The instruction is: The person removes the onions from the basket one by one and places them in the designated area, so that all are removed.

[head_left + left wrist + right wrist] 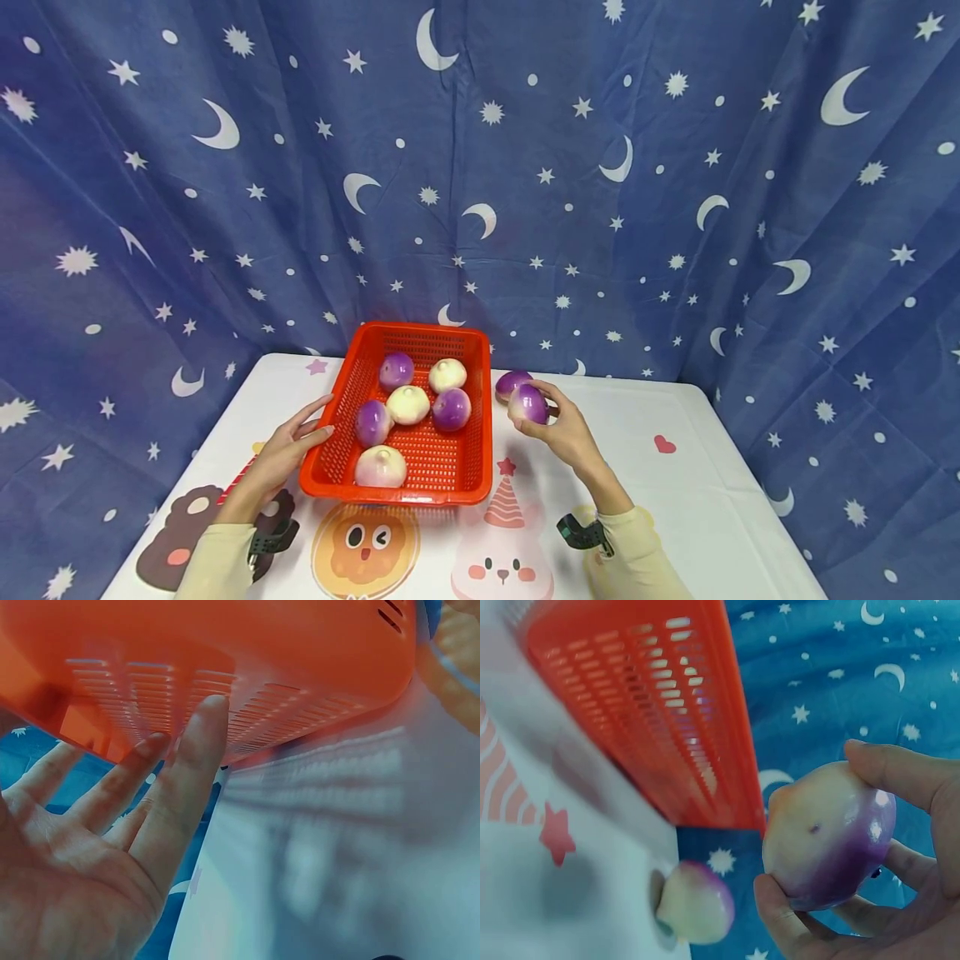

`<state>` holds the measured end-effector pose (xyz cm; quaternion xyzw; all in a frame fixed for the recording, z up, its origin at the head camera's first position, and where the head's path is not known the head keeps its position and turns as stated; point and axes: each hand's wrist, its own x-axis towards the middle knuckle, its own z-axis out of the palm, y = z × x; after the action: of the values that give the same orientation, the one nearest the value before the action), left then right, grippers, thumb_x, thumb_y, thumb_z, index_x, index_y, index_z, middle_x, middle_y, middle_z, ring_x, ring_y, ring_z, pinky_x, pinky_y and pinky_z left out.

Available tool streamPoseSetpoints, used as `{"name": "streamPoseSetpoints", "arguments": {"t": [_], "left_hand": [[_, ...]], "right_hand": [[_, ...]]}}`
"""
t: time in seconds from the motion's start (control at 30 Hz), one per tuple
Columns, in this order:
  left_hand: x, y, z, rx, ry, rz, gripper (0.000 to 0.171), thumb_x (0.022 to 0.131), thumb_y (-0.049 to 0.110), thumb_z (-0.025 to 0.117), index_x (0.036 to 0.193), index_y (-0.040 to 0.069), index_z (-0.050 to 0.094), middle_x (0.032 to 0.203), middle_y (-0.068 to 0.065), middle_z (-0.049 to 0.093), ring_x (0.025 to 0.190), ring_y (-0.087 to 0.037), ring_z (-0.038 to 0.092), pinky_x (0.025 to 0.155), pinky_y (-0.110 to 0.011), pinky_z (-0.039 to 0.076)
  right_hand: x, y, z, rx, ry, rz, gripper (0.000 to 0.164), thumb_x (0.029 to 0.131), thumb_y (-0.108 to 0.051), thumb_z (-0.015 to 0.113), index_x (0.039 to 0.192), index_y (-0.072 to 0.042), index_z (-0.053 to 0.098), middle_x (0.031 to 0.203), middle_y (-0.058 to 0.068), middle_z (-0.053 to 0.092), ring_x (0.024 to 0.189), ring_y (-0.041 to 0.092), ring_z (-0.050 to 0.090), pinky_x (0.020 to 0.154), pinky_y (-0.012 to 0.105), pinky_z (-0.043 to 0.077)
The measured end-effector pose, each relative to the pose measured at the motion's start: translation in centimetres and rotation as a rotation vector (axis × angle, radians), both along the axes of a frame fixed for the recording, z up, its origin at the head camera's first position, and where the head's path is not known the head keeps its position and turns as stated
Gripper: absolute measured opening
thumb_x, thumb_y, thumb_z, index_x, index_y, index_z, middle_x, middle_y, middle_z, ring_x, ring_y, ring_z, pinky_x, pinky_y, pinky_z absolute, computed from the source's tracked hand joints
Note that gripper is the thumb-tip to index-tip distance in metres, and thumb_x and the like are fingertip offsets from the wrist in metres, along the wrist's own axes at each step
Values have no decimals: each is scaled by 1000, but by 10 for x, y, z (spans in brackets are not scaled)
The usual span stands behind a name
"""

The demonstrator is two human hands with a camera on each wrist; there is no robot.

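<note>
A purple-and-white turnip [528,405] is held in my right hand [561,429], between thumb and fingers, above the table just right of the basket. In the right wrist view this turnip [829,836] shows its pale root end. Another turnip [512,385] lies on the table behind it, partly hidden by the held one. My left hand [283,457] is at the left side of a red plastic basket [486,417], its fingers [199,742] extended against the slotted wall. Inside the basket lie several turnips [407,405], some with the purple side up, others pale side up.
A white tablecloth [622,408] with cartoon prints covers the table. Behind it hangs a blue curtain [525,167] with moons and stars, close to the basket's far side. The basket stands left of the table's middle.
</note>
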<state>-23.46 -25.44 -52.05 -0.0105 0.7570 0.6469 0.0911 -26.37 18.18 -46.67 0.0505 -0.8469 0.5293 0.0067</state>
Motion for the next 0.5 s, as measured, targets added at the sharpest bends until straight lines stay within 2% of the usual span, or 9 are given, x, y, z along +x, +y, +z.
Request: {"name": "streamPoseSetpoints", "arguments": {"t": [0.3,0.5], "left_hand": [[2,0,3,5,9,-6,68,99,27,58,157,26,22,151,-28,39,123,-41,58,91,-46,57],[2,0,4,-13,5,-5,68,99,30,58,157,27,23,151,-26,39,124,-39,57,92,-45,57]], "right_hand": [[-14,23,-12,13,-19,-50,72,77,-18,82,141,-21,50,144,11,51,115,33,58,84,33,52],[-23,33,-18,3,-15,-70,73,78,-17,82,143,-17,48,145,14,51,113,33,60,85,31,49]]}}
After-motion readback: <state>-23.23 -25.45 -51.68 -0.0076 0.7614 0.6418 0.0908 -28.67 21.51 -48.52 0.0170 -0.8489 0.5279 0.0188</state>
